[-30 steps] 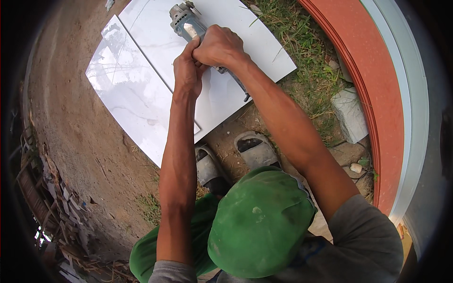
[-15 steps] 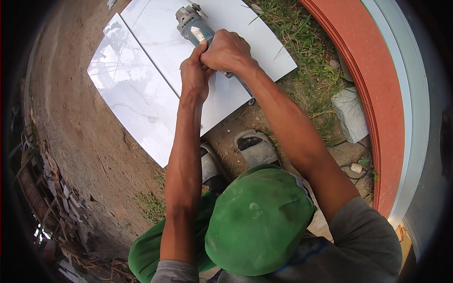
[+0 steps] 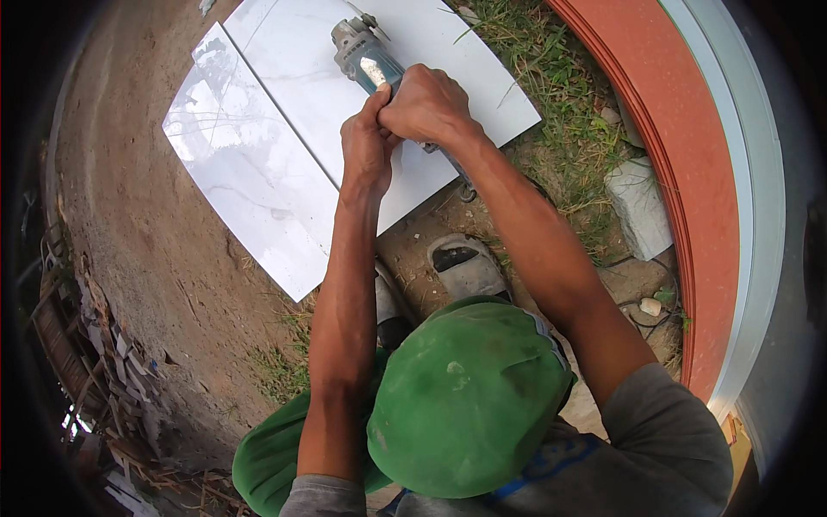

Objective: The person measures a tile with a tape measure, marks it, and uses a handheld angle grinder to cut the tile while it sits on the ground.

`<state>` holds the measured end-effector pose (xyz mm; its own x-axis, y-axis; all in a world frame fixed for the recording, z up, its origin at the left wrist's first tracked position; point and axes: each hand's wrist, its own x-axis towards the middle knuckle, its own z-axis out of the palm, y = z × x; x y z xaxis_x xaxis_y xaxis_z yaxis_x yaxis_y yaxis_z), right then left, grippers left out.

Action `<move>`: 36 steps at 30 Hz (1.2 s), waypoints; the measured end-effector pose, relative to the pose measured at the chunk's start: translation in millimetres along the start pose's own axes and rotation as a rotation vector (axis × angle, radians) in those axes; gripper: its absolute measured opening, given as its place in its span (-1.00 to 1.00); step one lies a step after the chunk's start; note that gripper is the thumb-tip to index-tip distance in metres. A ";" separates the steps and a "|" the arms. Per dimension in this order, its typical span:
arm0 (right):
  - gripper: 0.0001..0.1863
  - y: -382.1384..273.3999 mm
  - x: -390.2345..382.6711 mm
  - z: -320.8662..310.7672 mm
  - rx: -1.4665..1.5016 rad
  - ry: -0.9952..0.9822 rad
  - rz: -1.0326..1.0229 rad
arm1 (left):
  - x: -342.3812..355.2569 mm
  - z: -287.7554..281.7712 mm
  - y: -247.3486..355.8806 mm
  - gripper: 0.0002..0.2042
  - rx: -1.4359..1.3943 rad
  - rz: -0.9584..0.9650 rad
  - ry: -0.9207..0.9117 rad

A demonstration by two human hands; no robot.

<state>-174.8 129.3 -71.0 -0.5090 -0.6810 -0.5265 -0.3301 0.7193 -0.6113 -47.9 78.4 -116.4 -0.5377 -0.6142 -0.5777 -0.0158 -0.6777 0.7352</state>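
A grey-blue angle grinder [image 3: 369, 65] rests on or just above a large white tile [image 3: 297, 65]. Its metal head points away from me, with a thin disc at the far end. My right hand [image 3: 426, 103] wraps round the rear of the grinder's body. My left hand [image 3: 368, 148] is closed against the right one, its thumb on the casing; its other fingers are partly hidden. Left of the grinder, a straight dark line separates the tile from a second white piece [image 3: 250, 185], which has patchy, shiny marks.
Grass [image 3: 560, 112] grows along the right side of the tile. Beyond it stand a pale stone block [image 3: 638, 207] and a curved-looking red wall base [image 3: 702, 164]. A dark cable [image 3: 659, 320] lies near the block. My sandals [image 3: 469, 269] are at the tile's near edge; scrap wood [image 3: 77, 370] lies far left.
Both hands and the grinder have shifted slightly right and toward me. My grip on the grinder looks the same.
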 end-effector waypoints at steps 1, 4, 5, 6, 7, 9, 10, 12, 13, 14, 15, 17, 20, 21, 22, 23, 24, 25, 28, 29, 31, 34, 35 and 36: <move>-0.69 1.6 -0.6 0.4 -0.001 -0.005 0.005 | -1.2 0.4 -1.1 -0.61 -0.002 -0.005 -0.001; -0.70 5.8 -2.7 1.9 -0.003 -0.001 0.006 | -4.5 2.6 -3.9 -0.61 0.002 -0.013 0.002; -0.70 7.0 -3.5 1.7 -0.005 0.007 0.001 | -5.8 3.2 -4.3 -0.61 0.002 -0.014 0.002; -0.70 8.5 -3.9 0.8 -0.005 0.007 0.003 | -7.2 3.7 -4.7 -0.57 0.034 -0.033 -0.017; -0.67 6.5 -6.3 -1.7 -0.012 -0.028 0.012 | -9.3 3.5 -3.9 -0.52 0.066 -0.050 -0.033; -0.64 5.0 -10.1 -4.1 -0.019 -0.064 0.021 | -12.8 3.9 -2.8 -0.51 0.076 -0.057 -0.025; -0.65 5.3 -11.8 -5.4 -0.024 -0.068 0.018 | -14.0 4.5 -3.2 -0.51 0.083 -0.064 -0.020; -0.65 5.6 -15.2 -6.8 -0.029 -0.071 0.013 | -16.6 5.8 -3.9 -0.50 0.081 -0.061 -0.018; -0.65 7.3 -15.9 -7.2 -0.021 -0.072 0.016 | -16.4 6.1 -6.0 -0.50 0.080 -0.062 -0.016; -0.66 8.8 -16.1 -7.5 -0.012 -0.073 0.018 | -16.3 6.1 -7.9 -0.50 0.082 -0.064 -0.015; -0.66 11.6 -15.7 -5.6 -0.011 -0.075 0.019 | -16.4 6.0 -9.8 -0.50 0.080 -0.070 -0.017; -0.70 16.5 -16.9 -1.3 -0.005 0.017 -0.014 | -18.3 8.0 -11.2 -0.50 0.077 -0.074 -0.021; -0.70 20.4 -19.0 -0.8 0.008 -0.004 0.004 | -22.6 9.8 -14.0 -0.50 0.098 -0.074 0.002; -0.70 21.4 -20.0 -1.7 0.007 -0.003 0.006 | -23.8 10.3 -15.2 -0.50 0.088 -0.071 -0.002; -0.69 18.6 -22.5 -3.8 0.020 -0.034 0.018 | -24.5 8.4 -16.2 -0.51 0.079 -0.066 -0.003; -0.68 16.5 -24.6 -5.0 0.032 -0.066 0.029 | -24.9 6.6 -17.5 -0.51 0.080 -0.064 -0.001; -0.68 15.3 -26.5 -5.0 0.034 -0.067 0.027 | -25.3 4.7 -18.8 -0.52 0.075 -0.064 0.003; -0.68 15.4 -28.1 -6.5 0.010 -0.069 0.028 | -25.6 5.9 -19.1 -0.53 0.069 -0.065 0.003; -0.67 16.8 -28.7 -7.6 -0.009 -0.065 0.031 | -28.0 10.9 -18.0 -0.54 0.083 -0.085 0.030; -0.67 18.1 -28.1 -7.0 -0.005 -0.059 0.033 | -28.9 14.0 -16.2 -0.54 0.083 -0.086 0.030; -0.67 18.2 -25.0 -2.6 0.011 -0.027 0.022 | -30.2 18.5 -13.1 -0.62 0.043 -0.026 0.076; -0.66 14.0 -19.6 -1.2 0.041 -0.013 0.014 | -24.2 13.9 -9.2 -0.63 0.039 -0.015 0.067; -0.65 11.1 -19.0 -2.6 0.055 -0.031 0.015 | -21.0 10.6 -7.9 -0.63 0.040 -0.014 0.068; -0.65 8.8 -19.4 -4.0 0.056 -0.032 0.014 | -18.1 7.8 -6.8 -0.64 0.041 -0.014 0.058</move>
<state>-171.0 149.4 -63.8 -0.4877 -0.6754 -0.5531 -0.2776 0.7207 -0.6353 -44.7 97.2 -108.1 -0.4876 -0.6280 -0.6065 -0.0579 -0.6699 0.7402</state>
